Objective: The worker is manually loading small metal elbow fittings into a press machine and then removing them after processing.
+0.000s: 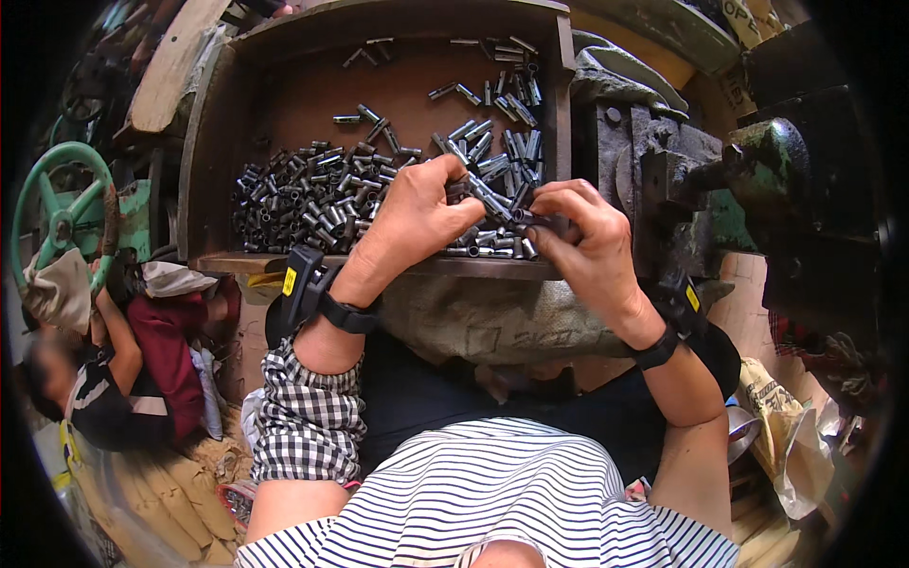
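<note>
A wooden tray (pixel 210 166) in front of me holds many small shiny metal tubes. A dense heap of tubes (pixel 312 194) fills its near left part, and longer tubes (pixel 521 99) lie loosely along the right side. My left hand (pixel 426 208) is over the heap's right edge, its fingers curled closed; what they grip is mostly hidden. At the tray's near right corner, my right hand (pixel 589 232) pinches a dark small metal tube (pixel 526 217) between thumb and fingers. The two hands are close together but apart, with several tubes between them.
A dark, greasy machine (pixel 653 161) with a thick rounded shaft stands right of the tray. Grey sacking (pixel 620 76) lies beside the far right corner, and more sacking (pixel 473 317) hangs below the near edge. At left, another person (pixel 114 379) sits by a green handwheel (pixel 62 218).
</note>
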Demonstrator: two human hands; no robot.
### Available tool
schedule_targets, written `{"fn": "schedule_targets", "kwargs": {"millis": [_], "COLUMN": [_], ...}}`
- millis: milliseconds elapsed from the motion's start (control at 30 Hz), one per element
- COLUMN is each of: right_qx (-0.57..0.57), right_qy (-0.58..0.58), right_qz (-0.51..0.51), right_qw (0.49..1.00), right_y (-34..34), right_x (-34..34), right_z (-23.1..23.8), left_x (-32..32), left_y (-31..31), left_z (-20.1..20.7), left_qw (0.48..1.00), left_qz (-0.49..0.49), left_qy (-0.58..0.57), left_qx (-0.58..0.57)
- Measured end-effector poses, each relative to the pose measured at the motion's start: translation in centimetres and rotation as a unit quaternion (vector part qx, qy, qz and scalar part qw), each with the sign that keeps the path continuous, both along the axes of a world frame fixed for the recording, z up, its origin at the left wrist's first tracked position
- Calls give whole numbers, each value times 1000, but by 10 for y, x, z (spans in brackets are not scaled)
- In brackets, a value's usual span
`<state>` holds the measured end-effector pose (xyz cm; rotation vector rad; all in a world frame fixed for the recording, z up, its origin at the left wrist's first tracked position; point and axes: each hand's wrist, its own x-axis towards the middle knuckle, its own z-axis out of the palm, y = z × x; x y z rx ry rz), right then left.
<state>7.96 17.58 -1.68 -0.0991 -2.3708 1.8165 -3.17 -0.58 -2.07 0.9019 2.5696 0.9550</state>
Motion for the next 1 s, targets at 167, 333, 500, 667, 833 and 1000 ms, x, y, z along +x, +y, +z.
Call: {"fn": "schedule_targets", "kwargs": {"millis": [167,333,500,667,833,1000], "right_qx": [95,13,-59,-204,-188,-246], "right_qy": [8,-46,-84,-156,-144,-162], "right_qz": [-36,-38,-26,-13,-14,-9], "right_qw": [995,998,994,966,971,956], "right_y": [-1,-4,-1,3,4,4], "right_x": [-1,6,6,5,5,5], "right_z": [0,0,1,5,1,-4], "left_x": [5,8,13,15,19,20], "left_y": [4,2,5,8,13,11], "left_z": [-3,-10,-8,-10,-9,-10], "left_qw": [875,812,792,736,756,752], "left_qz": [46,53,70,58,82,63], "left_qy": [-397,-482,-492,-549,-536,-539], "left_qx": [271,325,354,392,366,373]}}
